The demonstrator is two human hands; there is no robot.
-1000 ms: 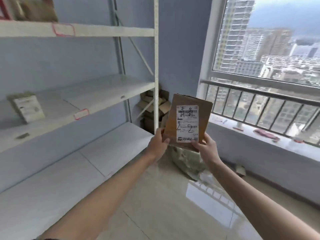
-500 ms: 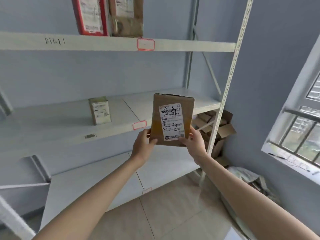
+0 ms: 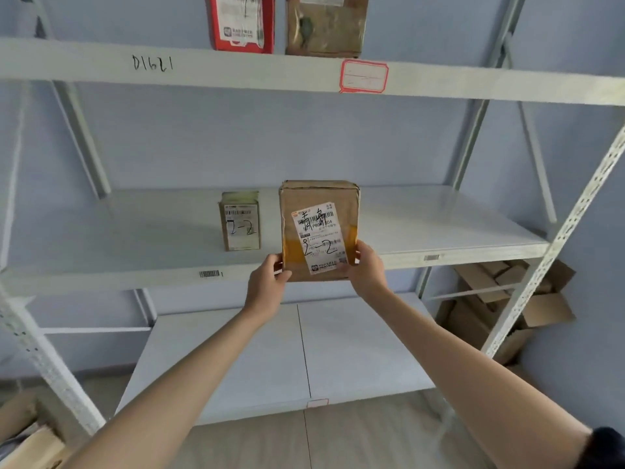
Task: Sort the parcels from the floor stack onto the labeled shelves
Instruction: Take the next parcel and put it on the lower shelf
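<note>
I hold a brown cardboard parcel (image 3: 318,228) upright at the front edge of the middle shelf (image 3: 456,231); its white label reads "2-2". My left hand (image 3: 267,286) grips its lower left corner and my right hand (image 3: 367,265) grips its lower right side. A smaller brown parcel (image 3: 239,221), also marked "2-2", stands on the same shelf just to the left. On the top shelf (image 3: 236,71) stand a red parcel (image 3: 240,22) and a brown taped parcel (image 3: 326,23).
A red-bordered label (image 3: 364,76) is stuck on the top shelf's front edge. The bottom shelf (image 3: 270,360) lies below my arms. Opened cardboard boxes (image 3: 507,299) are piled behind the right upright. More cardboard (image 3: 30,445) sits at the lower left.
My view swung left from the window to face the rack. Both hands carried the parcel forward to the middle shelf, beside the smaller "2-2" parcel.
</note>
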